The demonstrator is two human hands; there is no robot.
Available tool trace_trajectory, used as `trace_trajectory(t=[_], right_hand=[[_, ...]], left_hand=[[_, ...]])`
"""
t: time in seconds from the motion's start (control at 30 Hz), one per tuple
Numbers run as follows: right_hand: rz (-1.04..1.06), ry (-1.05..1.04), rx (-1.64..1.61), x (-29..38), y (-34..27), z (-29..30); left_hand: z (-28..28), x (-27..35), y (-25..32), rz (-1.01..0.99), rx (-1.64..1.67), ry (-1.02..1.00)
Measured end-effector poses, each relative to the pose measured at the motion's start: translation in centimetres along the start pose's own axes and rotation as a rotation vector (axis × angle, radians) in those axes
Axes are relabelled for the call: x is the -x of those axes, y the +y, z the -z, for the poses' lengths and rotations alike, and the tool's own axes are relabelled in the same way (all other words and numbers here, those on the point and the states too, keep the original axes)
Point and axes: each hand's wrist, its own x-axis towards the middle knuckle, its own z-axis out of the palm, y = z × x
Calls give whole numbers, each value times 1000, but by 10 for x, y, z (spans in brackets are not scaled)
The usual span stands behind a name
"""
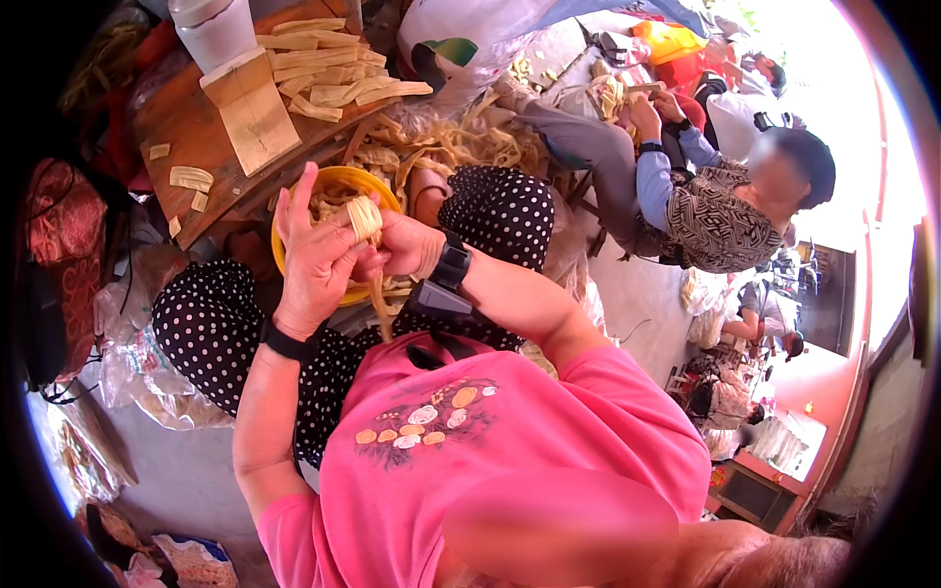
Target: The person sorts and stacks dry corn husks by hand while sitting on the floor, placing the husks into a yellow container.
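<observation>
Over a yellow plastic basin [278, 246] on my lap, both hands meet around a pale yellow strip [365, 218] of a dried, fibrous-looking material, folded or wound into a short band. My left hand [312, 253] grips its lower left side, with some fingers raised. From the other side, my right hand [401, 239] holds the band and the loose strands below it. One long strand [380, 309] hangs down towards my pink shirt. More strips lie inside the basin, partly hidden by my hands.
A wooden table [176, 213] at the upper left bears a pile of flat strips [331, 70], a folded piece of card [253, 114] and a white container [213, 29]. Loose strips [470, 143] heap beyond the basin. A co-worker [728, 198] sits at the right; plastic bags [147, 353] lie at the left.
</observation>
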Motion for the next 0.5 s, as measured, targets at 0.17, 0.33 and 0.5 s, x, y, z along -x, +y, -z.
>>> trace_trajectory(t=[0.17, 0.33, 0.5], right_hand=[[438, 127, 86, -4, -8, -24], [706, 218, 212, 2, -2, -34], [610, 188, 380, 12, -12, -10]], left_hand=[[-17, 7, 2, 127, -69, 177], [-28, 9, 3, 292, 158, 174], [-28, 15, -5, 535, 604, 144]])
